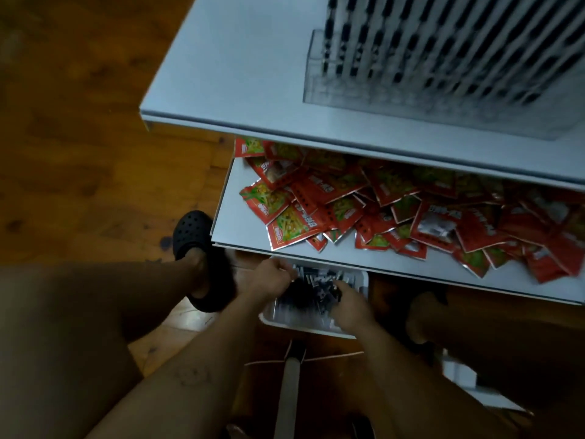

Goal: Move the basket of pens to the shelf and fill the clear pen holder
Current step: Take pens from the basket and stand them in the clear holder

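Both hands are down in a white basket (316, 326) of pens (311, 291) that sits low on the wooden floor (79, 122), partly tucked under the lower shelf. The left hand (272, 280) is curled into a loose fist at the basket's far left corner, fingers closed on what looks like a few pens, though blur hides exactly what it grips. The right hand (349, 304) lies just beside it, over the middle of the basket, fingers bent down among the dark pens; whether it has hold of any cannot be told. Left of the left hand, a foot in a black perforated clog (193, 236) rests on the floor. Just beyond both hands the lower shelf (411, 270) carries a heap of red snack packets (380, 213). Farther out and above, the top shelf (253, 74) holds the clear pen holder (332, 77), already packed with upright rows of pens with black grips.
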